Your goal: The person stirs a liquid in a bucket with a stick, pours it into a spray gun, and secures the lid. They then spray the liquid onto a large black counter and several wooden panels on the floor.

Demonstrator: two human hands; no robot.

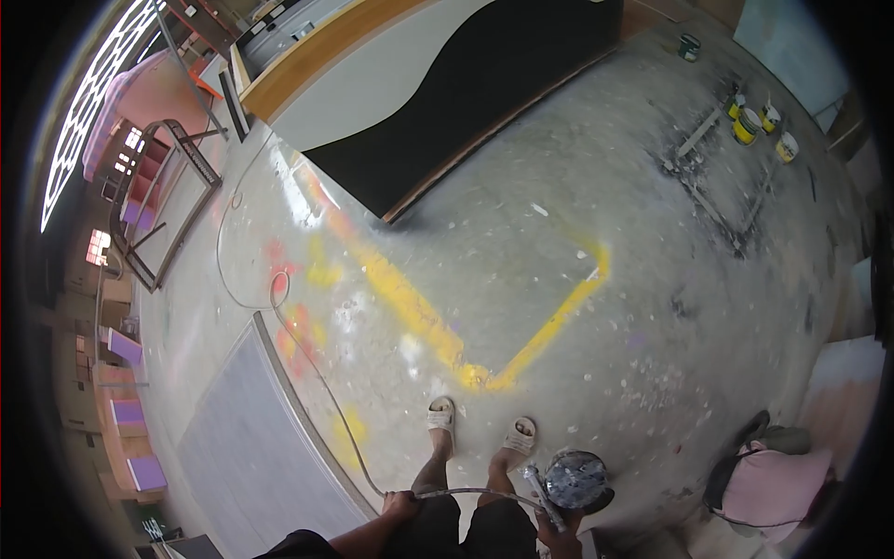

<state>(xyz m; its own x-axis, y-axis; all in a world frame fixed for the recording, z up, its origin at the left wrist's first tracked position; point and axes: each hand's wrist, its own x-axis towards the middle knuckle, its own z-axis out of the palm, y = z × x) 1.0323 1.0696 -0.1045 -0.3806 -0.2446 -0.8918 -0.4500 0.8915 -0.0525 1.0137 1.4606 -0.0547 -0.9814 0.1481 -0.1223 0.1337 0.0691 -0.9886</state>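
My left hand (pixel 401 506) is closed around a thin air hose (pixel 473 491) at the bottom of the view. From there the hose runs across my lap to the spray gun (pixel 543 498). My right hand (pixel 562 538) grips the spray gun low at the bottom edge, its fingers partly hidden. A round, paint-splattered dark cup (pixel 575 480) sits at the gun, just above my right hand. Both hands stay close to my body, over my dark shorts.
A counter with a black, wavy-edged front (pixel 466 93) stands ahead. Yellow overspray (pixel 410 298) marks the concrete floor. A grey panel (pixel 265 438) lies left, with a metal frame (pixel 172 205) beyond. Paint cans (pixel 746 127) stand far right; a pink-covered chair (pixel 773 484) is nearer.
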